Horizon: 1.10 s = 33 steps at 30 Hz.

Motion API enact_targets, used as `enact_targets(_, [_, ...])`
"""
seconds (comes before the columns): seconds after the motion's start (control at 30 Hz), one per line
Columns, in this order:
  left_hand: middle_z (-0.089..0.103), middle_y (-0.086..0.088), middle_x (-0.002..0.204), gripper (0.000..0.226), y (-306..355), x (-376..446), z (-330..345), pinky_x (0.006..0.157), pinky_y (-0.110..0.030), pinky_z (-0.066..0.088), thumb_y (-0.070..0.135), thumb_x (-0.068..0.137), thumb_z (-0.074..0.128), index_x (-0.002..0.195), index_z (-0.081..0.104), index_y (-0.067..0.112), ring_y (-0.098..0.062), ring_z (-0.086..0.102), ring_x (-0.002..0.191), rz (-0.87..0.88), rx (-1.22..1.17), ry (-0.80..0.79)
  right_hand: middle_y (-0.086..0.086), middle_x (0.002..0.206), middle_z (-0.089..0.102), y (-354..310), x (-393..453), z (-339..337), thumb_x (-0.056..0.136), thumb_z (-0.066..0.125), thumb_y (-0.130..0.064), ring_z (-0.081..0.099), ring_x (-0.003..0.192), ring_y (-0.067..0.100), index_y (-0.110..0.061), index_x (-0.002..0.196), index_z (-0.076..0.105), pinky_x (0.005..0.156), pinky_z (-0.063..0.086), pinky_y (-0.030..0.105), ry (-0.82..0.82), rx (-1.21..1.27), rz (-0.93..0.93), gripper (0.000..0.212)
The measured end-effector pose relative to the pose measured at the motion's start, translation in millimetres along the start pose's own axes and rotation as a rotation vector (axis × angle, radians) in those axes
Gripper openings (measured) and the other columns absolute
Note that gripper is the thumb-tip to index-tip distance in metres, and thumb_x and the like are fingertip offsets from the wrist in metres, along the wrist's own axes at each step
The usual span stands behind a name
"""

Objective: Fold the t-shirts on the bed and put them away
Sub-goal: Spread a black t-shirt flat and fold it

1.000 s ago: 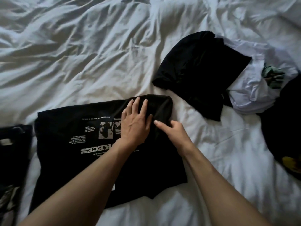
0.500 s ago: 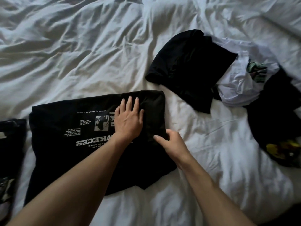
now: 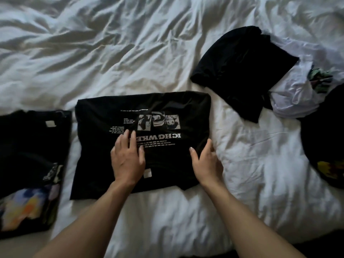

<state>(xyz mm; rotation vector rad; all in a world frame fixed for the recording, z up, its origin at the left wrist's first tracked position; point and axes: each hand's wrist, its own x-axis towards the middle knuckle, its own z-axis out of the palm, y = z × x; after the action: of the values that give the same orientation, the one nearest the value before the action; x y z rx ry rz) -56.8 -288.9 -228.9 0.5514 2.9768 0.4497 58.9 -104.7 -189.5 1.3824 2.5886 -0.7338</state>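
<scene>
Black printed t-shirt, half folded on the bed: my left hand presses flat to pin it, my right hand, fingers loose, cups its edge for folding.

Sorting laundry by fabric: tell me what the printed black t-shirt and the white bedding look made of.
Printed black t-shirt: looks like soft matte knit, probably cotton; it lies limp, with flat white print.
White bedding: looks like thin woven cloth, perhaps cotton; sharp creases, faint sheen.

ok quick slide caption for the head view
Both hands flatten a black printed t-shirt on the white bed.
</scene>
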Motion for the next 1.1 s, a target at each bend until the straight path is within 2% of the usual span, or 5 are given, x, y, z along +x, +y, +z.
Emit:
enact_targets(0.33, [0.039,-0.019,0.150,0.062,-87,-55,-19,0.104,-0.060,0.032,0.038,0.092,0.062,0.146,0.045,0.013,-0.044,0.034,0.135,-0.350,0.077,-0.009,0.016,0.132,0.054,14,-6,6,0.098,0.053,-0.039,0.057,0.114,0.039,-0.006,0.141,0.039,0.086,0.047,0.046,0.043,-0.073,-0.113,0.056])
enact_targets(0.53, [0.050,-0.032,0.132,0.052,-100,-63,-21,0.083,-0.061,0.046,0.011,0.086,0.071,0.131,0.055,-0.007,-0.052,0.049,0.111,-0.338,0.105,-0.021,0.021,0.113,0.052,16,-23,23,0.081,0.071,-0.047,0.052,0.102,0.042,-0.001,0.125,0.053,0.081,0.046,0.050,0.191,-0.197,-0.059,0.067])
enact_targets(0.83, [0.046,-0.029,0.127,0.060,-96,-41,-43,0.093,-0.054,0.041,0.014,0.085,0.067,0.140,0.046,0.001,-0.048,0.046,0.112,-0.434,-0.031,0.011,0.021,0.124,0.047,-4,-11,14,0.076,0.076,-0.045,0.046,0.110,0.040,-0.003,0.136,0.045,0.091,0.040,0.050,0.240,-0.194,-0.117,0.079])
enact_targets(1.0, [0.045,-0.021,0.141,0.056,-71,16,-59,0.101,-0.053,0.039,0.020,0.083,0.068,0.135,0.053,0.004,-0.043,0.042,0.125,-0.255,-0.084,0.078,0.018,0.136,0.038,-37,18,0,0.084,0.069,-0.047,0.040,0.122,0.037,-0.005,0.140,0.038,0.101,0.034,0.047,0.232,-0.065,-0.046,0.077])
enact_targets(1.1, [0.046,-0.015,0.142,0.053,-53,57,-66,0.104,-0.049,0.037,0.025,0.087,0.066,0.135,0.055,0.008,-0.036,0.040,0.131,-0.109,-0.102,0.046,0.017,0.119,0.051,-43,18,-8,0.087,0.068,-0.034,0.048,0.111,0.037,-0.005,0.118,0.054,0.093,0.038,0.044,0.305,0.110,-0.044,0.044])
